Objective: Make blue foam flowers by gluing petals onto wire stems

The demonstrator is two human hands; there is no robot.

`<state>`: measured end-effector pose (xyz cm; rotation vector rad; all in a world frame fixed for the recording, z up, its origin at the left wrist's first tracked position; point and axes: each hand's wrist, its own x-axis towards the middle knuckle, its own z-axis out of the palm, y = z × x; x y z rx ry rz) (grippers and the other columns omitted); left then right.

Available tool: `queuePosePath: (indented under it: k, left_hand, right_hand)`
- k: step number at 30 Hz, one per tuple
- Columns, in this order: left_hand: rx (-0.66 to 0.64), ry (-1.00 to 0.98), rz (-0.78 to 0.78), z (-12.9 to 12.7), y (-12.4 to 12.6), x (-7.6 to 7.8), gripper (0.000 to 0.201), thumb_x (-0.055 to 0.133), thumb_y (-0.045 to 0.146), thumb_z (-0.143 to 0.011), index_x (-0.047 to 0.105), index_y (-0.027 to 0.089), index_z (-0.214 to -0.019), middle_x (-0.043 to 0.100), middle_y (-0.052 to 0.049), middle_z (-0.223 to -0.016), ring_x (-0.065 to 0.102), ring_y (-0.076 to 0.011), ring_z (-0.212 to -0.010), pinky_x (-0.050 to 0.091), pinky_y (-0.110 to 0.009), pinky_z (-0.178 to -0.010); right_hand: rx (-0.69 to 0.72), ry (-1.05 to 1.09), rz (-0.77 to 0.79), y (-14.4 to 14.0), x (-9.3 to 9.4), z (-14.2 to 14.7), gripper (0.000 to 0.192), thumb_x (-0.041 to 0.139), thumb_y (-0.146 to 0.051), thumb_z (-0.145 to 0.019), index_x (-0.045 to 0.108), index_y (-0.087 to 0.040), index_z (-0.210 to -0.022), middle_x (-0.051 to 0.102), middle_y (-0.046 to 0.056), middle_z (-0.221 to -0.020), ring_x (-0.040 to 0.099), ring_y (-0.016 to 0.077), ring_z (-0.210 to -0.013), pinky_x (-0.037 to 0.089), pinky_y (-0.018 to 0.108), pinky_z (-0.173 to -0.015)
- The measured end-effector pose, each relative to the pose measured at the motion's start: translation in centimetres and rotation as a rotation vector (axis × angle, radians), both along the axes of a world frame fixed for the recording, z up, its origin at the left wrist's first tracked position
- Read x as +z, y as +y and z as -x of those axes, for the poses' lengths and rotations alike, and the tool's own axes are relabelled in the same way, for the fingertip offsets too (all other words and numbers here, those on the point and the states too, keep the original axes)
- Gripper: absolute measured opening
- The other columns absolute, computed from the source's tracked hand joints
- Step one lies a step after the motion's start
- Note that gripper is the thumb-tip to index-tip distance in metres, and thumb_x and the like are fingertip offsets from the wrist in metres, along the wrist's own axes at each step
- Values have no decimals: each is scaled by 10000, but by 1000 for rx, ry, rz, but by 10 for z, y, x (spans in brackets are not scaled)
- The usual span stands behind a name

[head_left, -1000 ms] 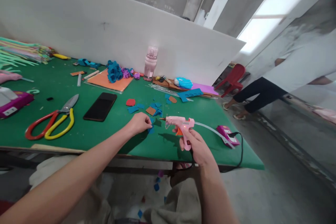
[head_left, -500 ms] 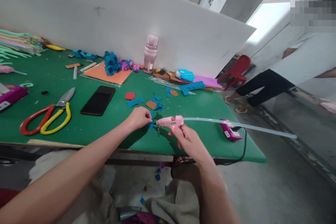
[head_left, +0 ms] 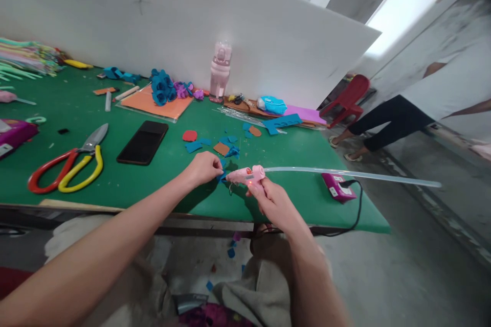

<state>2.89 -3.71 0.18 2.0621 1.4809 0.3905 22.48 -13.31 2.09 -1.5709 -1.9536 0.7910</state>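
Observation:
My right hand (head_left: 271,198) is wrapped round the handle of a pink hot glue gun (head_left: 245,176), whose small light glows orange. A long clear glue stick (head_left: 345,172) sticks out of its back end toward the right. The nozzle points left, at a small blue piece (head_left: 222,177) pinched in the fingertips of my left hand (head_left: 205,167). Whether the nozzle touches the piece is too small to tell. Just beyond my hands lie blue scraps (head_left: 194,146), a brown piece (head_left: 221,148) and a red piece (head_left: 190,136) on the green table (head_left: 153,184).
Red-and-yellow-handled scissors (head_left: 80,158) and a black phone (head_left: 143,143) lie left. Blue flowers (head_left: 163,88) rest on an orange sheet (head_left: 169,108); a pink bottle (head_left: 220,72) stands behind. A purple power box (head_left: 337,187) with a cable sits right. A person (head_left: 399,112) stands beyond a red chair (head_left: 349,98).
The view has shifted slightly. My two hands keep almost the same pose, with the glue gun's nozzle still at the blue piece. The glue stick's far end has swung up a little.

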Motion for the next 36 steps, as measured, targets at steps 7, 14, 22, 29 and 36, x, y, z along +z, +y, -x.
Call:
queuePosePath:
  k: [7,14,22,29,36]
  left_hand:
    - [6,16,-2,0,0,0,104,607,215,-653,687,148,-641,659,-25,-635,569,-140,-596,366,-236,-556]
    - [9,10,0,-1,-1,2,104,608,213,-658,688,148,-645,662,-29,-644,571,-142,-606,373,-239,-565]
    - [10,17,-5,-1,-2,2,103,609,218,-664,688,154,-645,667,-28,-649,568,-131,-601,376,-233,-557]
    - [2,9,-16,0,0,0,99,609,213,-660,688,157,-639,661,-20,-629,563,-130,-588,377,-232,-556]
    - [-3,21,-13,0,-1,1,125,601,230,-661,699,153,-668,663,-32,-647,574,-150,-612,386,-247,-591]
  right_hand:
    - [-1,-3,0,0,1,2,322,366,-401,-895,575,-156,-886,566,15,-562,559,159,-583,372,234,-538]
    - [1,-30,1,0,3,4,306,371,-383,-892,573,-154,-875,572,16,-578,551,155,-580,362,234,-538]
    - [5,-63,-26,0,4,5,298,371,-370,-892,572,-156,-845,576,20,-611,542,152,-594,352,236,-553]
    - [7,-47,-37,0,3,4,292,370,-367,-892,573,-159,-869,585,28,-618,544,160,-604,352,240,-543]
    - [9,-67,-24,1,2,4,284,371,-366,-893,560,-163,-833,597,32,-654,544,157,-613,340,235,-539]
